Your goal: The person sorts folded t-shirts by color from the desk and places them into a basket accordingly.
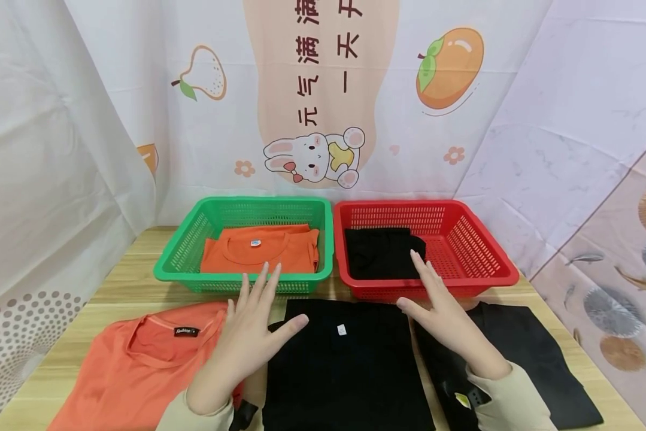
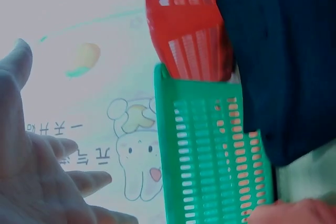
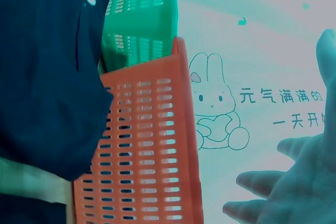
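In the head view my left hand (image 1: 249, 338) hovers with spread fingers between an orange-red T-shirt (image 1: 139, 371) and a black T-shirt (image 1: 349, 371). My right hand (image 1: 446, 317), fingers also apart, is raised over the gap beside a second dark shirt (image 1: 538, 359) on the right. Neither hand holds anything. The middle black shirt lies flat with a small white label at its neck. Behind it stand a green basket (image 1: 323, 239) holding a folded orange shirt (image 1: 258, 248) and a red basket (image 1: 479, 251) holding a folded black garment (image 1: 382, 254).
Both baskets stand side by side at the back of the wooden table (image 1: 112, 275), against a printed white curtain (image 1: 209, 131). More patterned cloth (image 1: 603, 269) hangs along the right side.
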Demonstrator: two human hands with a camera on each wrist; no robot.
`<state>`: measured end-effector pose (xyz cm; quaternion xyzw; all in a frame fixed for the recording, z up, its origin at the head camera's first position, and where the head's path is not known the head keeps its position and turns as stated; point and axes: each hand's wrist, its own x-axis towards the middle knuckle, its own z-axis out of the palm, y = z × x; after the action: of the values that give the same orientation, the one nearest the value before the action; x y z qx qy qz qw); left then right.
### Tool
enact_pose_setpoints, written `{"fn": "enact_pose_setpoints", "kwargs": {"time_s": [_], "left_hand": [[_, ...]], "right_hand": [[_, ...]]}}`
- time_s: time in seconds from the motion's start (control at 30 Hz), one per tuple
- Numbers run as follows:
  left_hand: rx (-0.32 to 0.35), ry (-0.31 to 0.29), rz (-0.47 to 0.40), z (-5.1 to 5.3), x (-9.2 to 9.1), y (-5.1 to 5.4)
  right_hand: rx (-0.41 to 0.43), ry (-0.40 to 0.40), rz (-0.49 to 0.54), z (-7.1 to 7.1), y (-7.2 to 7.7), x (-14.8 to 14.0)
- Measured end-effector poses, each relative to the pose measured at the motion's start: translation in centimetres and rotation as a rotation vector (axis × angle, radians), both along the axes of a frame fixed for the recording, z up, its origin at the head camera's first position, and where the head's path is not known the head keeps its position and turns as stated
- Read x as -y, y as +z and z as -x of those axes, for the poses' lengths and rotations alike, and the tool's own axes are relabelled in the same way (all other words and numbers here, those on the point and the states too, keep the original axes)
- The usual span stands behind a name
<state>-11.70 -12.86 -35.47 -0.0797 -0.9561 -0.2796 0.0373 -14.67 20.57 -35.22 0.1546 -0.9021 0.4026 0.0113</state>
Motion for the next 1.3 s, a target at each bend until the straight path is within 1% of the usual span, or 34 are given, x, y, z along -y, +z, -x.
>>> {"fn": "enact_pose_setpoints", "kwargs": {"time_s": [0.1,0.27,0.43,0.53,0.63,0.77,0.83,0.93,1.03,1.1,1.2,1.3], "left_hand": [[0.038,-0.019,-0.083,-1.0,0.2,-0.2],[0.085,-0.046,-0.215,-2.1,0.5,-0.4],[0.165,-0.056,-0.356,-3.0,0.7,-0.8],[0.192,-0.067,-0.421,-3.4,0.7,-1.1],[0.207,-0.096,-0.489,-3.5,0.8,-1.5],[0.270,-0.113,-0.585,-3.6,0.9,-2.1],[0.310,-0.106,-0.629,-3.6,0.9,-2.5],[0.344,-0.087,-0.667,-3.6,1.0,-3.2],[0.351,-0.064,-0.692,-3.4,1.2,-3.7],[0.350,-0.042,-0.698,-3.2,1.3,-4.0],[0.352,-0.012,-0.724,-2.9,1.6,-4.3],[0.356,0.002,-0.744,-2.6,1.8,-4.6]], "right_hand": [[0.023,0.038,0.078,-0.7,-0.2,-0.2],[-0.014,0.099,0.165,-1.2,-1.0,-0.5],[0.035,0.171,0.306,-2.3,-1.8,-0.7],[0.054,0.207,0.354,-3.0,-2.2,-0.8],[0.078,0.254,0.401,-3.4,-2.7,-0.8],[0.136,0.298,0.455,-3.6,-3.5,-0.7],[0.165,0.293,0.462,-3.7,-3.9,-0.6],[0.235,0.234,0.455,-3.7,-4.4,-0.4],[0.309,0.140,0.433,-3.6,-4.7,-0.2],[0.345,0.096,0.434,-3.4,-4.8,-0.1],[0.386,0.071,0.469,-3.1,-5.1,-0.1],[0.423,0.058,0.527,-2.8,-5.3,-0.2]]}}
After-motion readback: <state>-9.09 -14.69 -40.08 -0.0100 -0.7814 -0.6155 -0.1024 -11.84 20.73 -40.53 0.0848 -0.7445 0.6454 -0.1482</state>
